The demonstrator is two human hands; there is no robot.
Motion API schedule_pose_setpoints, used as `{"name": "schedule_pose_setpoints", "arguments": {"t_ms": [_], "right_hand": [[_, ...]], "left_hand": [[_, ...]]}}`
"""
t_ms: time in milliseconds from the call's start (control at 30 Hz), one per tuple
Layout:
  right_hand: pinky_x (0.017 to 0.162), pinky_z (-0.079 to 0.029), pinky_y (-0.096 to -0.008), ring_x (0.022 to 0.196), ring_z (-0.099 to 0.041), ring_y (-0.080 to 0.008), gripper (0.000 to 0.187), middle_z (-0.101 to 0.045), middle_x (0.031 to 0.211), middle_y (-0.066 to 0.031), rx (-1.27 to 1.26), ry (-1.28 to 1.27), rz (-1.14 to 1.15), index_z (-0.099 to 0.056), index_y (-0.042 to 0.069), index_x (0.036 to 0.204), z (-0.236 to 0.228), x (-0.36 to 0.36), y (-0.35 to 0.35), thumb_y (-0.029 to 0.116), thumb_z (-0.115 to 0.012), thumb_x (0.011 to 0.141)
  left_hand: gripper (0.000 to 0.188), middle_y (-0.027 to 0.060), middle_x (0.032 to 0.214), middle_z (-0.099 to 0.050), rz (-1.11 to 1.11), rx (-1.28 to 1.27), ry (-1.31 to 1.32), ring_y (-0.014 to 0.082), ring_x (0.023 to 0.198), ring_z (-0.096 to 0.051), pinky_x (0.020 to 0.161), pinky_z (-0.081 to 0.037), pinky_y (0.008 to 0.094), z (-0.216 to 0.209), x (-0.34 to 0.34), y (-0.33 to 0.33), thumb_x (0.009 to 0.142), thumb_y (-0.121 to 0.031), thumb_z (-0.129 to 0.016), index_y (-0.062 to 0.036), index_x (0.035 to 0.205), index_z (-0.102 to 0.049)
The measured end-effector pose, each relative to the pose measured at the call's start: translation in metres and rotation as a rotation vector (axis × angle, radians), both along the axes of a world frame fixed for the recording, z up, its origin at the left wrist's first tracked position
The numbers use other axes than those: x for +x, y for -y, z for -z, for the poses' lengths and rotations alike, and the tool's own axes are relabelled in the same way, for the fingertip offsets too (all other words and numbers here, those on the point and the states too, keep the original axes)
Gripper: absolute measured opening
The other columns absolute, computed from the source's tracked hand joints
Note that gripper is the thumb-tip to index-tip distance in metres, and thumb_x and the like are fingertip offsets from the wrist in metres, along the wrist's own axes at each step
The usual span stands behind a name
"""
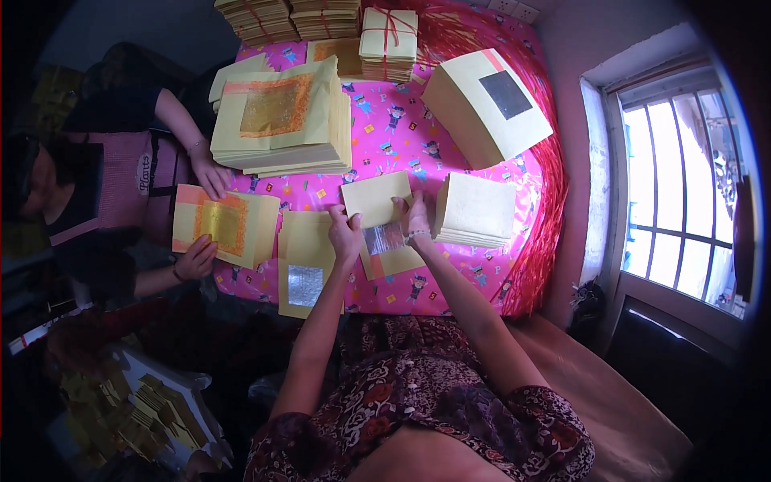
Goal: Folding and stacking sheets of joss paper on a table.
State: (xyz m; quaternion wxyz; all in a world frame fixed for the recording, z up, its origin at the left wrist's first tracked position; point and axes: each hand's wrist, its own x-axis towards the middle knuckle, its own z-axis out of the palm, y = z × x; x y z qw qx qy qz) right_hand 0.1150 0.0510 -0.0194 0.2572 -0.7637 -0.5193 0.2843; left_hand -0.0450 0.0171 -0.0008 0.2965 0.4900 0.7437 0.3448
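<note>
Between my hands is a yellow paper sheet [374, 201], its far part folded over and its silver foil square showing on the near part. My left hand [346, 234] pinches the sheet's left edge, thumb on top. At the right edge my right hand [415, 218] holds it with thumb and fingers. Right of that hand stands a stack of folded yellow papers [475, 205]. Flat yellow sheets with a silver square [304, 283] lie beside my left forearm. Farther right leans a thick stack of sheets with a dark foil square [487, 104].
On the left, a co-worker's hands [195, 259] handle gold-foil paper [181, 210] near a tall gold-foil stack [273, 104]. Red-tied bundles [389, 44] stand at the back. Red strands [550, 201] edge the pink tablecloth [385, 299]. A pale tray [197, 394] sits lower left.
</note>
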Motion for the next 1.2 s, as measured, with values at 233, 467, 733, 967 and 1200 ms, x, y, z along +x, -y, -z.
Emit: {"name": "schedule_pose_setpoints", "arguments": {"t_ms": [233,467,733,967,1200], "right_hand": [[0.08,-0.041,-0.0456,0.096,-0.051,-0.0351,0.038,-0.053,0.099,-0.0183,-0.024,-0.405,0.267,-0.05,0.003,0.095,0.014,-0.007,-0.008,0.028,-0.072,0.076],[0.076,-0.043,-0.0438,0.086,-0.052,-0.0346,0.037,-0.055,0.095,-0.0199,-0.055,0.2,0.027,-0.05,0.0,0.096,0.003,-0.007,-0.005,0.022,-0.073,0.077],[0.077,-0.041,-0.0436,0.088,-0.049,-0.0379,0.035,-0.049,0.091,-0.0199,0.291,0.291,-0.125,-0.048,0.0,0.097,-0.037,-0.011,-0.001,0.019,-0.067,0.076],[0.074,-0.045,-0.0421,0.091,-0.051,-0.0307,0.023,-0.049,0.092,-0.0151,0.155,0.317,-0.433,-0.047,0.004,0.094,-0.009,-0.007,0.031,0.023,-0.056,0.084],[0.08,-0.039,-0.0449,0.093,-0.048,-0.0331,0.018,-0.048,0.093,-0.0156,0.216,0.309,-0.499,-0.047,0.005,0.093,0.002,0.0,0.032,0.02,-0.053,0.085]], "left_hand": [[0.03,0.0187,0.089,-0.056,0.078,0.04,-0.333,0.0355,0.085,-0.059,0.07,-0.046,0.0453,0.002,0.005,-0.002,0.078,-0.012,-0.066,-0.0027,0.099,-0.047],[0.026,0.0199,0.1,-0.05,0.327,-0.123,-0.395,0.0373,0.092,-0.057,0.076,-0.049,0.045,-0.01,0.021,-0.004,0.081,-0.016,-0.064,-0.0019,0.098,-0.049],[0.028,0.0202,0.103,-0.049,0.343,-0.11,-0.407,0.0399,0.094,-0.055,0.076,-0.047,0.0486,-0.001,0.026,0.0,0.083,-0.013,-0.059,-0.0045,0.107,-0.046],[0.034,0.0177,0.102,-0.046,0.31,-0.097,-0.44,0.038,0.092,-0.055,0.074,-0.048,0.0473,0.003,0.034,0.005,0.081,-0.015,-0.063,-0.0083,0.11,-0.046],[0.039,0.0165,0.101,-0.045,0.307,0.009,-0.45,0.0373,0.099,-0.05,0.081,-0.045,0.0469,0.021,0.031,0.019,0.081,-0.023,-0.065,-0.0091,0.113,-0.047]]}}
